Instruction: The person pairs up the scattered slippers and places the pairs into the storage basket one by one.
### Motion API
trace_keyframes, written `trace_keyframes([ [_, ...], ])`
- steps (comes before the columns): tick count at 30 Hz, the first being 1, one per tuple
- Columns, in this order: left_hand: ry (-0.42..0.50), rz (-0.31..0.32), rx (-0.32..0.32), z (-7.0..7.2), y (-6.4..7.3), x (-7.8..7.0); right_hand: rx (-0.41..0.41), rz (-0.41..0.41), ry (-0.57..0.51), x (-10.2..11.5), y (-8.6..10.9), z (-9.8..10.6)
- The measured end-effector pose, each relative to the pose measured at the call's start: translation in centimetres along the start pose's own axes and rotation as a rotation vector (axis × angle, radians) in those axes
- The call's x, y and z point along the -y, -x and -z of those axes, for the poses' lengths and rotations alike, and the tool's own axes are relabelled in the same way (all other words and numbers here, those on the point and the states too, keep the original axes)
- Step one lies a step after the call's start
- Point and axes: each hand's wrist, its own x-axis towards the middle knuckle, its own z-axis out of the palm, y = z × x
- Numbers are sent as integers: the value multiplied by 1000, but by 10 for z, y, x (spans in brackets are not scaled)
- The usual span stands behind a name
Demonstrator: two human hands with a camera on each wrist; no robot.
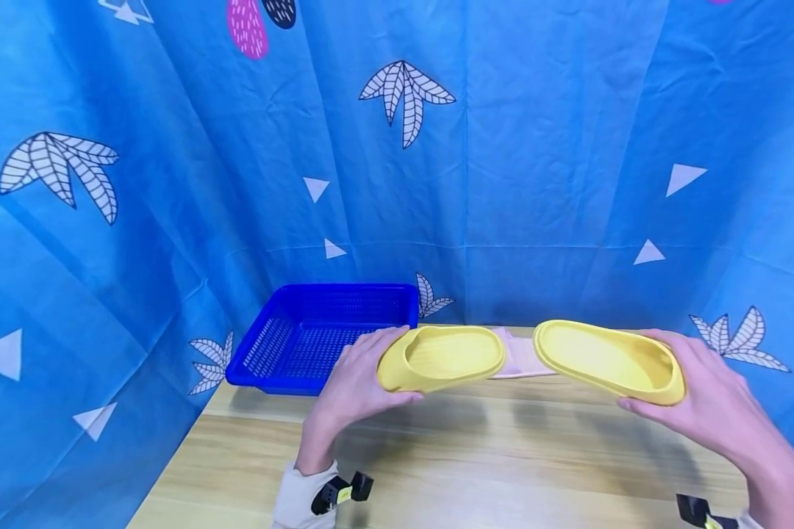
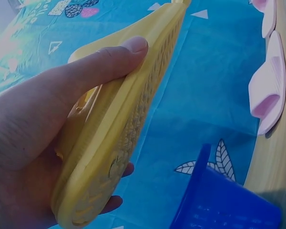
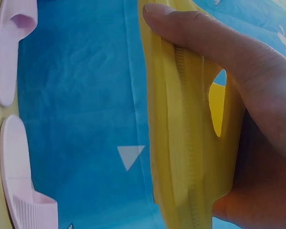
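Note:
My left hand grips a yellow slipper by its strap end, thumb on the near side and fingers round the far side. The other yellow slipper is held the same way in my right hand. Both are raised over the table, their heel ends pointing at each other with a small gap between. Past that gap lies a pair of pink slippers, mostly hidden in the head view. The right wrist view shows a pink slipper lying end to end with its mate.
A blue plastic basket with perforated walls stands at the table's back left, just beyond my left hand. The wooden table ends at a blue patterned curtain hanging behind and on both sides.

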Motion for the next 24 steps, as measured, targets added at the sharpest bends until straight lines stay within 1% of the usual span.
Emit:
trace_keyframes([
  [4,4,14,5,1,1,5,-2,-3,-21,4,-3,-3],
  [8,27,2,3,0,1,8,-30,11,-40,6,-5,-8],
  [11,44,5,3,0,1,9,-50,50,-46,7,-5,-10],
  [13,46,19,1,1,2,9,-57,77,-48,6,-5,-10],
  [16,37,34,-7,3,5,12,-62,93,-38,5,-4,-10],
  [21,-10,49,-13,4,10,16,-54,77,-24,4,1,-9],
  [24,-20,62,-21,7,12,16,-34,40,-28,7,3,-7],
])
